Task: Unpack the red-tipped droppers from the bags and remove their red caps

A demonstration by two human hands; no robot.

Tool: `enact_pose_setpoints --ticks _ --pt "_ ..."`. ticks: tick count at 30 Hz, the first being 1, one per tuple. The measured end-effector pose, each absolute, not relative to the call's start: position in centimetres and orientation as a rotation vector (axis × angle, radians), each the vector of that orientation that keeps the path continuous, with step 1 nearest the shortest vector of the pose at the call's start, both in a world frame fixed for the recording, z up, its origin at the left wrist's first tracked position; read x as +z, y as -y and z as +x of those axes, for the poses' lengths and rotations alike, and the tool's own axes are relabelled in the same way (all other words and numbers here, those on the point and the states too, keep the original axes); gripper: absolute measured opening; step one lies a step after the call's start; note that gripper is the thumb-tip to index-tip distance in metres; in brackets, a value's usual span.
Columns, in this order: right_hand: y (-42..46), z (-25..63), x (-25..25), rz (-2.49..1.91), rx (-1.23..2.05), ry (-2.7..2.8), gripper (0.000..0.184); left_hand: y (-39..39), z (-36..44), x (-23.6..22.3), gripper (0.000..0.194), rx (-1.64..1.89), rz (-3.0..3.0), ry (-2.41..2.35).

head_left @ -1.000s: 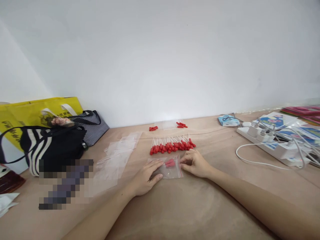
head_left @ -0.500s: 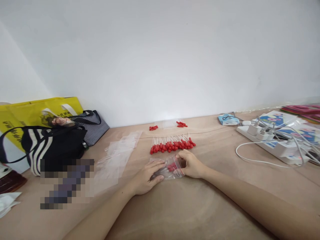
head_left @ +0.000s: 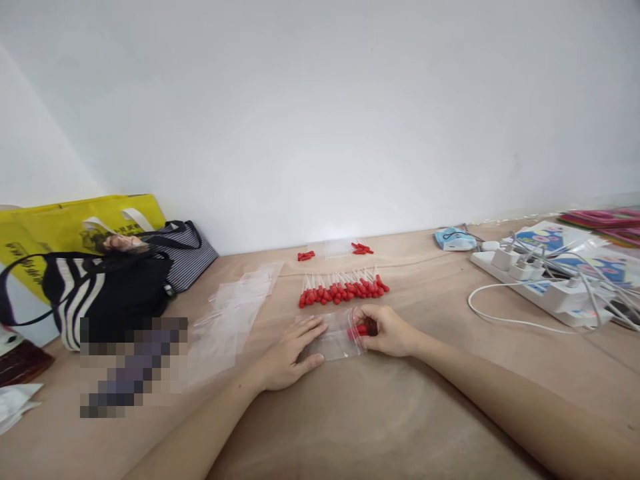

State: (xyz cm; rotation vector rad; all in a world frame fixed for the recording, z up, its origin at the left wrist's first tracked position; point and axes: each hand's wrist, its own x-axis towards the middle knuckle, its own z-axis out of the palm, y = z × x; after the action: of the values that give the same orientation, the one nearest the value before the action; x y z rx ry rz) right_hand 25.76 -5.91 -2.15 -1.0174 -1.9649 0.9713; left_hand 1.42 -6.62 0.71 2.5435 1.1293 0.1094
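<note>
Clear bag (head_left: 336, 339): on table (head_left: 360, 420), long axis left-right, mouth rightward | left hand (head_left: 290, 350): flat, fingers spread, on bag | right hand (head_left: 387, 331): half-curled at mouth, beside red pieces (head_left: 359, 330); hold unclear

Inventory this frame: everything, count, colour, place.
Wall: one, white, back
Table: one, brown, underneath
Zip bag: one, clear, centre
Red pieces: count unclear, bag mouth
Sticks: many, red-ended, behind zip bag
Clusters: two, red, near wall
Flat bags: several, clear, left
Large bag: one, yellow, left
Handbag: one, black, left
Striped bag: one, dark, left
Unclear item: one, maroon, left
Scrap: one, white, left
Pixelated item: one, dark, left
Face mask: one, blue, right
Power strip: one, white, right
Plugs: several, white, on power strip
Cables: several, mostly white, right
Sheets: several, blue, right
Stack: one, pink, right
Left hand: one, bare, on zip bag
Right hand: one, bare, holding red pieces
</note>
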Motion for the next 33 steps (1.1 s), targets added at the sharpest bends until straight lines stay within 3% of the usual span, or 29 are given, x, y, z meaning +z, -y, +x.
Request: enact_pose_setpoints --ticks 8,15,23,33 --pt "4.1 31.6 0.4 -0.914 1.185 1.626 0.024 6.6 0.8 1.0 0.048 0.045 2.558 -1.138" --pt "0.9 34.6 -0.2 -1.023 0.672 1.187 0.035 6.8 0.9 1.0 0.047 0.163 2.7 -1.115" --pt "-0.8 30.9 -2.7 -1.18 0.091 1.594 0.022 7.8 3.8 0.7 0.063 0.201 2.788 -0.942" --pt "-1.2 30.2 -3.4 -1.187 -0.005 1.819 0.024 7.7 4.3 0.9 0.06 0.0 2.714 -0.919"
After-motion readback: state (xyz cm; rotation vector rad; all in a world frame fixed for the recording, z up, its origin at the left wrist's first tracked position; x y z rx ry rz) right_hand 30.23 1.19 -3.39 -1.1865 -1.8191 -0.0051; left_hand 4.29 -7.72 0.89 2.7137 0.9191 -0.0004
